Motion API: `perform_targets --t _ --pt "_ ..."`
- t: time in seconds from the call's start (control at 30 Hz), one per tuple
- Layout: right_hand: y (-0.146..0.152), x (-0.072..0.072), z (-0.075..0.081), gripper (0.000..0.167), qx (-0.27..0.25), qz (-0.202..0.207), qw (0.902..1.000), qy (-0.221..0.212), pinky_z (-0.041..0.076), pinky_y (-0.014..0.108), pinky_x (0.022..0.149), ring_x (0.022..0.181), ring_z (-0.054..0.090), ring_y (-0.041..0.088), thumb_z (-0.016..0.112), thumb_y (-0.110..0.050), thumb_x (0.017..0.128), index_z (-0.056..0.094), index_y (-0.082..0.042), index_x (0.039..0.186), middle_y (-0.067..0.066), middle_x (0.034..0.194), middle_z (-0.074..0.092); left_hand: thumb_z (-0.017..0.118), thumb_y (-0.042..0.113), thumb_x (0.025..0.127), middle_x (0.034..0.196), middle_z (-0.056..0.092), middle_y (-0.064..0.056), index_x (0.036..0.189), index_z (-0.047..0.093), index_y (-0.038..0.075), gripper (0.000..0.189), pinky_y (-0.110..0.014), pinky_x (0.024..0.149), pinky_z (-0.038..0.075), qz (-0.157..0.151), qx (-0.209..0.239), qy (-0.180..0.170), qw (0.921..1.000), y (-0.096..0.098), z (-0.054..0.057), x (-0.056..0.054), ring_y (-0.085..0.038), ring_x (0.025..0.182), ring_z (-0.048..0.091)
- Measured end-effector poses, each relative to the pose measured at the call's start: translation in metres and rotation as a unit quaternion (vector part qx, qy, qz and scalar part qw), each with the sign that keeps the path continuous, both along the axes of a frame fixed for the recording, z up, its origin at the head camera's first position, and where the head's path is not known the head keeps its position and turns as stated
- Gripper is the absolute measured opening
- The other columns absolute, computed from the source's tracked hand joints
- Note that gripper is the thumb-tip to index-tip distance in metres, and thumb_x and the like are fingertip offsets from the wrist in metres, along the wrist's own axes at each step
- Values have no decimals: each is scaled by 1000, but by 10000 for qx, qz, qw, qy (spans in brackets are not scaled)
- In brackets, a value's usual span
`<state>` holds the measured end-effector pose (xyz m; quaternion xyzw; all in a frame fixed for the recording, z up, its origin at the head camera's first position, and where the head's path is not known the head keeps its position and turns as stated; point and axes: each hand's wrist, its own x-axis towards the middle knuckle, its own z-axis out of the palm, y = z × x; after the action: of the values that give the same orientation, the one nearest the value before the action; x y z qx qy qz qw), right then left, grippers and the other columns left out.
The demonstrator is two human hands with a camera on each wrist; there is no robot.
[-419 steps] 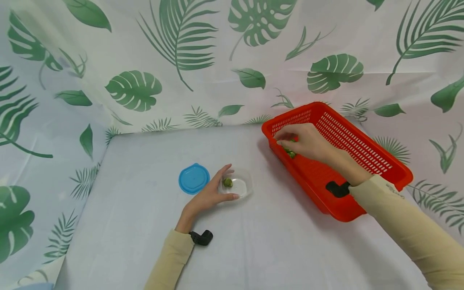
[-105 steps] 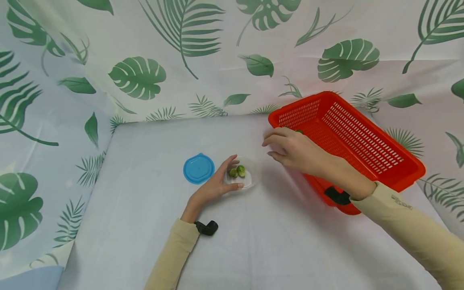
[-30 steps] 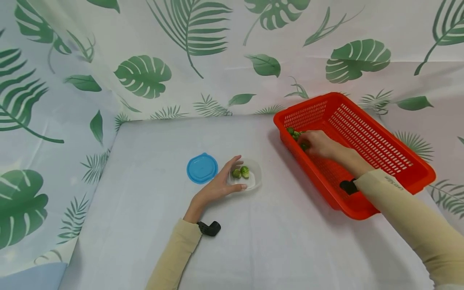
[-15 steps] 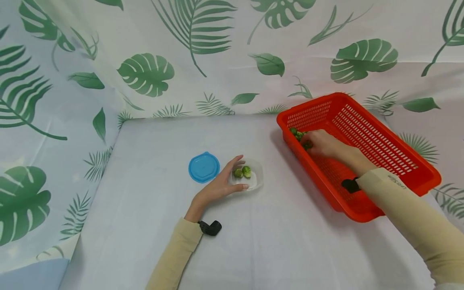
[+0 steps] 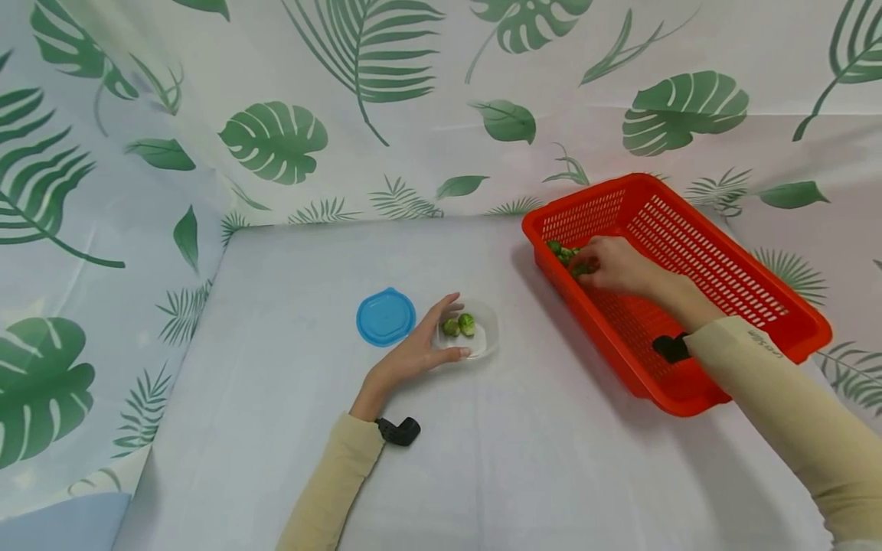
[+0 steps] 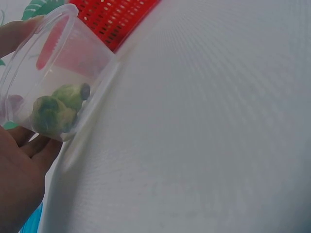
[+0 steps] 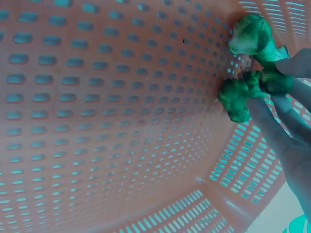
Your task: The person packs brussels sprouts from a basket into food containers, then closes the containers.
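Observation:
My left hand holds a clear plastic container on the table, thumb on its near side and fingers round the far side. Two Brussels sprouts lie inside it. The left wrist view shows these sprouts through the clear wall. My right hand reaches into the red basket at its left end. Between thumb and fingers it pinches a Brussels sprout. More sprouts lie right beside the fingertips, partly hidden by the hand in the head view.
A blue lid lies flat on the white table, left of the container. The basket's tall slotted walls surround the right hand. A leaf-print curtain stands along the back and sides.
One sprout was in the container at first; now two are. The right hand has gone from the basket's left rim down among the sprouts and lately risen slightly. The left hand keeps its hold.

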<state>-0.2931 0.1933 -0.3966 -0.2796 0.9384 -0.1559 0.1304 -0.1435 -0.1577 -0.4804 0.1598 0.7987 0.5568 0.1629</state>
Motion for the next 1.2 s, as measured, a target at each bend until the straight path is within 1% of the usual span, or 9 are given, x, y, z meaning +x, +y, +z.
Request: perform_targets --t 0.23,0.3,0.43,0.57,0.77,1.0,1.2 --pt "1 4 6 29 -124 -48 9997 192 50 39 75 91 57 28 75 -8 88 77 0 116 16 102 64 72 31 96 166 32 -3 167 11 26 94 -55 126 19 -5 9 7 10000 0 1 0 -23 157 23" --pt "0 4 8 31 -159 -84 9995 246 52 42 77 91 58 29 75 -8 87 76 0 117 17 103 64 72 31 96 166 32 -4 167 11 26 94 -55 126 18 0 3 9 10000 0 1 0 -23 157 22" --pt "-1 5 9 32 -316 -204 9991 215 56 51 85 96 62 33 77 -8 88 73 1 119 20 108 68 73 31 96 166 32 -4 167 11 24 94 -56 126 18 12 -2 -6 10000 1 1 1 -24 157 21" --pt "-1 5 10 28 -526 -294 9981 156 56 54 88 97 66 34 78 -6 88 73 1 115 20 108 71 72 29 96 166 32 -4 167 11 23 94 -55 126 18 11 -14 -11 10000 1 1 1 -24 157 21" --pt "1 8 15 25 -738 -269 9967 195 57 51 85 95 68 33 78 -4 88 75 0 113 19 105 73 72 31 96 166 32 -4 167 11 23 94 -55 126 18 7 -19 21 10000 1 1 1 -24 158 20" --pt "2 11 18 28 -726 -284 9967 237 58 50 84 96 69 34 78 -5 88 74 -1 115 19 106 74 72 33 96 166 33 -4 167 11 23 94 -56 126 19 -18 13 50 10000 0 0 1 -24 157 22" --pt "2 13 23 27 -707 -362 9963 341 57 40 77 93 70 31 79 -5 87 75 -2 114 17 102 76 72 33 96 166 32 -4 167 11 23 94 -56 125 19 -30 38 73 10000 0 0 2 -24 157 22"
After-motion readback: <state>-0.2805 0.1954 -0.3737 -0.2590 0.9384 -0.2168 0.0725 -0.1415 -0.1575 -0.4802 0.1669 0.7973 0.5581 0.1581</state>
